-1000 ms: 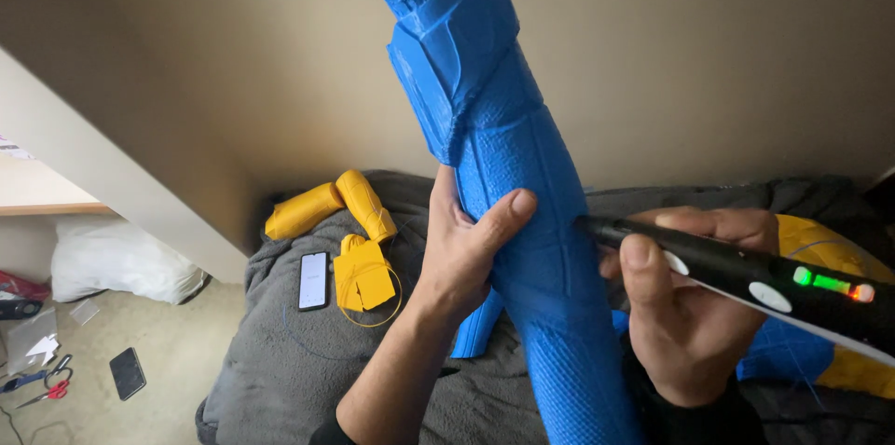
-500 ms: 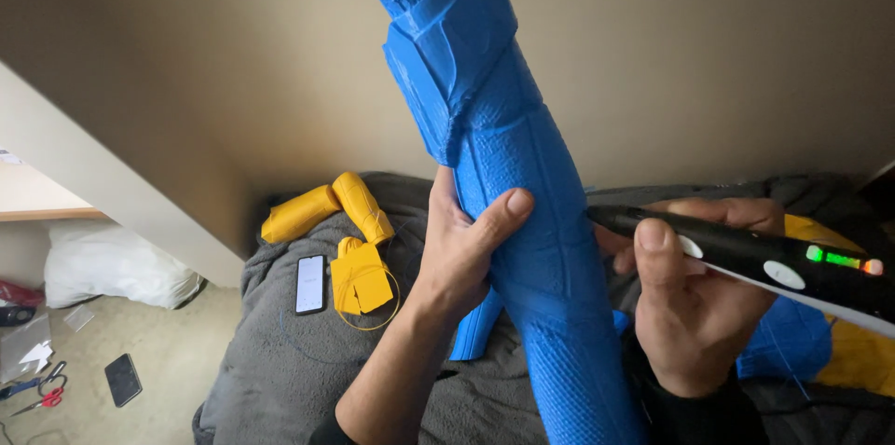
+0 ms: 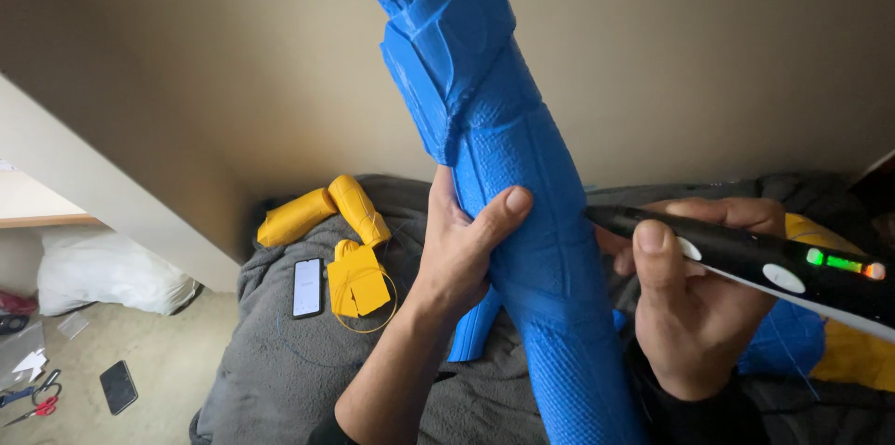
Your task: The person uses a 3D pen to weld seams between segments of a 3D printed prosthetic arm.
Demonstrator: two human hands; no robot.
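Creeping left since the earlier frames, pen tip now closing on the right flank of the blue printed column (image 3: 522, 221), nearly touching, against a clear gap a moment ago; left thumb sitting slightly higher on the shell than before. Standing near-upright at centre, rising from the grey blanket (image 3: 280, 361) and leaning out of frame at the top. Left hand (image 3: 461, 245) wrapping the column's left side, thumb pressing across the front, fingers hidden behind. Right hand (image 3: 695, 301) closing fully around the black handheld pen (image 3: 746, 254), thumb resting on its upper face beside a white button, green and orange lights glowing at its far right end. Lying far left on the blanket: yellow printed pieces (image 3: 340, 231) and a phone (image 3: 307, 287); scissors (image 3: 33, 403) and a second phone on the floor. Risks, as judged: tip, if hot, scarring or melting the textured wall through lingering; tip sliding toward the left thumb, sitting close by; column twisting under one-handed bracing on soft bedding, throwing off placement; thumb drifting onto the button unintentionally.
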